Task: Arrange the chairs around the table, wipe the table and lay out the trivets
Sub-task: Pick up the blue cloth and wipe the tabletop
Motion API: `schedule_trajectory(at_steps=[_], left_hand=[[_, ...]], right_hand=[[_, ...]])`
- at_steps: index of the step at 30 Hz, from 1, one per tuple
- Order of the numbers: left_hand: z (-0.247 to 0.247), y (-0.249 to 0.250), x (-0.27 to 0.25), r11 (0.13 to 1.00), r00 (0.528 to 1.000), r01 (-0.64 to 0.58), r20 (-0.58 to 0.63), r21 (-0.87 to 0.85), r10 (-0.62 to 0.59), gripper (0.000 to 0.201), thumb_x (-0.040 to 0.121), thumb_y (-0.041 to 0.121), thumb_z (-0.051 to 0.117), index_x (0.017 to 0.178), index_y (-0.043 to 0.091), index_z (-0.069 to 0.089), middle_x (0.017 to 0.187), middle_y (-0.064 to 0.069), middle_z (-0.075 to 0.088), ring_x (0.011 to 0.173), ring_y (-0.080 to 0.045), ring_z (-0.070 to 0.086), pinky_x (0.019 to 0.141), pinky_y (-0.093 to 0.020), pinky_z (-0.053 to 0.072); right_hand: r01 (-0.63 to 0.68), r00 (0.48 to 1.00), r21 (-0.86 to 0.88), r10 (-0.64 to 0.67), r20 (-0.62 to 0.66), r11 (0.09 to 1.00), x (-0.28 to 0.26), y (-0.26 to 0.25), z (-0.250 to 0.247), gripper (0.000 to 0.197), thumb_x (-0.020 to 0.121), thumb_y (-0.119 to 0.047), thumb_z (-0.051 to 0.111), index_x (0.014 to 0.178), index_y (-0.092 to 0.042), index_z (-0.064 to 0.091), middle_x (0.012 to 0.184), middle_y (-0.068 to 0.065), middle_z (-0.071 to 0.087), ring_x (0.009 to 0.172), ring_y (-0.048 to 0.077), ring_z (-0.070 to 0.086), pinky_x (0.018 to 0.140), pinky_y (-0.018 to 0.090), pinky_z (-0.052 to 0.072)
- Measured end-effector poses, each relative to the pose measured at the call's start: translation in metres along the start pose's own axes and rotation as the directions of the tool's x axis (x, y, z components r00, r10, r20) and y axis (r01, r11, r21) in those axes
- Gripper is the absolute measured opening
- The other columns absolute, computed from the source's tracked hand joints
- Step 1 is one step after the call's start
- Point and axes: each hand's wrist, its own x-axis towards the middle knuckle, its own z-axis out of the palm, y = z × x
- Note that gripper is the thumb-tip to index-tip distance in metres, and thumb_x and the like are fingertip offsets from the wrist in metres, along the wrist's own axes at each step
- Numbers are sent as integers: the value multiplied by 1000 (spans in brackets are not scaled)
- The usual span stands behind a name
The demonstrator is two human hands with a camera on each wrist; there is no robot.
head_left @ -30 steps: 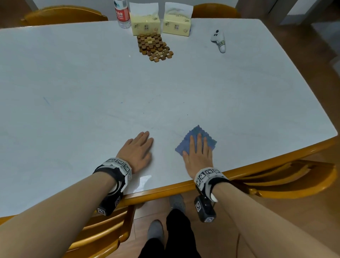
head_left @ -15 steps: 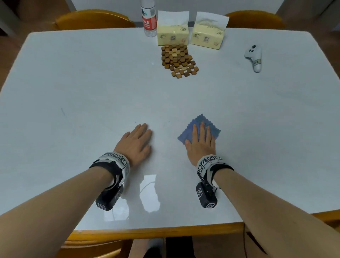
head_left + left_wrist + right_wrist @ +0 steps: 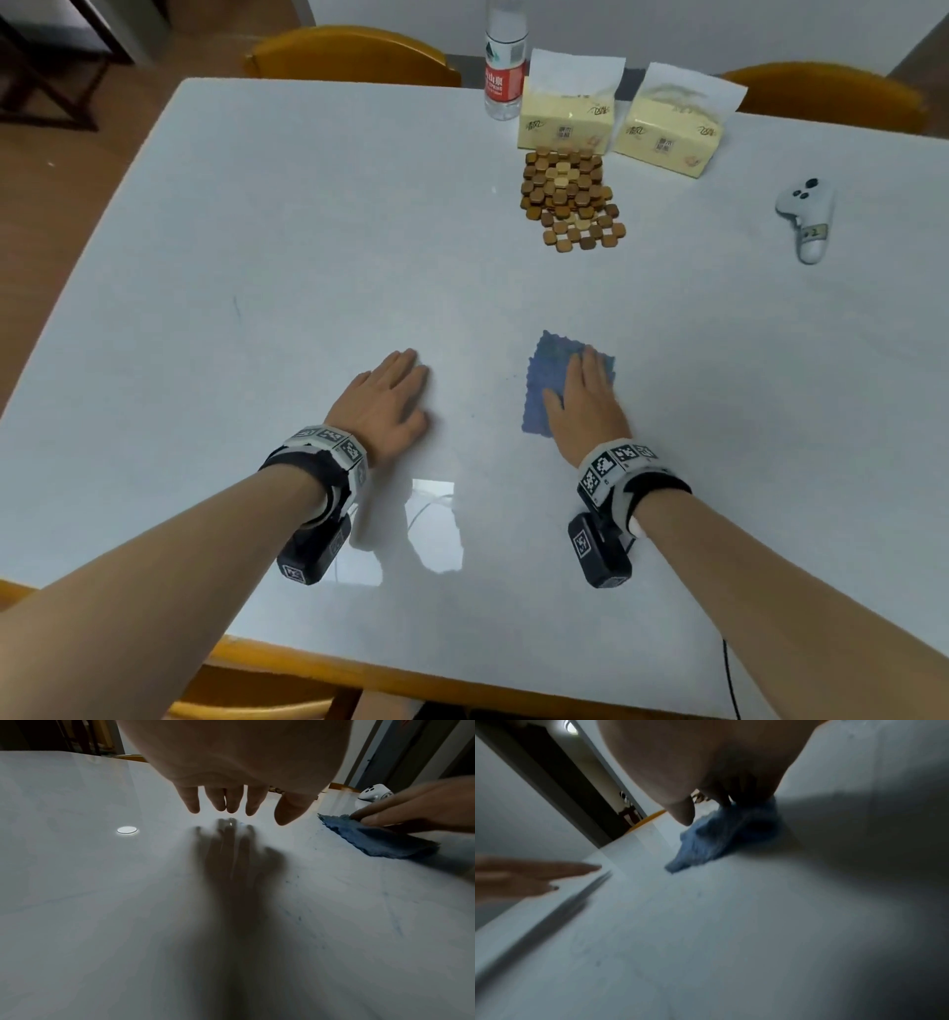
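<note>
The blue cloth (image 3: 557, 380) is now pushed further in over the worktop (image 3: 257, 257), pressed flat under the spread right hand (image 3: 583, 406); the left hand (image 3: 385, 406) is laid flat beside it. Wiping is judged underway; the trivets (image 3: 570, 198) are left stacked ahead of the hands

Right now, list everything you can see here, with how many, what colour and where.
table: one, white top with orange-wood edge, fills the view
chairs: two orange-wood backs at the far side, parts of more at the near edge
cloth: one, blue, flat on the table under the right hand
trivets: a brown wooden-block stack, count unclear, far centre in front of the tissue packs
tissue packs: two, pale yellow, far edge
water bottle: one, clear with red label, left of the tissue packs
controller: one, white, far right
left hand: flat on the bare table
right hand: flat, pressing the cloth
</note>
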Motion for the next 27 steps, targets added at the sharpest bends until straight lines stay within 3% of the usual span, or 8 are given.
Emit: schedule_trajectory(at_steps=[2,4,10,14,17,20,24,27], left_hand=[[3,-1,-1,1000,1000,6,-19,-23,-7,86,76,59,16,150,17,29,161,-6,17,148,-23,14,114,-40,22],[7,0,-5,999,999,-2,-35,-49,1,84,76,57,19,149,17,30,160,-6,19,148,-24,16,114,-41,24],[24,5,-29,997,999,-28,-44,-66,25,84,76,55,20,149,14,31,159,-9,20,147,-25,17,113,-42,25],[42,6,-48,996,998,-35,-48,-80,31,83,77,55,22,149,13,31,160,-10,20,147,-26,17,115,-43,25],[54,6,-65,996,997,-59,-44,-69,56,84,77,55,22,149,13,31,159,-10,20,147,-26,18,115,-43,24],[62,3,-86,996,996,-82,-45,-46,80,85,77,55,21,150,15,28,161,-8,16,148,-24,15,116,-42,23],[69,-3,-119,991,989,-131,-73,-39,128,83,76,52,21,148,13,32,160,-8,19,147,-23,17,113,-41,25],[72,-14,-144,989,988,-149,-54,-22,148,84,76,53,19,150,14,29,161,-7,15,148,-23,13,114,-40,22]], right_hand=[[116,993,-118,-116,5,986,3,3,16,62,101,-22,41,149,8,17,158,25,14,147,39,10,122,45,9],[232,973,-135,-230,32,963,6,7,18,59,99,-19,40,148,8,21,157,26,18,146,40,14,122,44,8],[564,816,-126,-528,235,816,11,20,5,60,93,-16,40,150,-1,27,159,14,22,147,30,16,120,45,16],[630,761,-100,-586,280,770,-11,17,14,63,92,-10,49,151,-6,25,160,8,19,148,25,14,120,43,16],[591,791,-98,-552,264,801,-45,13,30,64,94,-17,46,152,-8,21,162,6,15,149,22,9,121,41,14],[528,844,-161,-494,210,834,-92,9,50,66,98,-38,32,155,-10,12,163,5,7,150,20,2,121,42,14],[252,967,-211,-235,101,945,-150,-14,78,74,95,-55,9,155,-13,-3,163,3,-6,150,18,-5,122,38,6],[9,1000,-160,-12,-15,987,-173,-46,96,74,97,-55,12,153,-12,-7,162,5,-9,150,21,-7,122,36,1]])
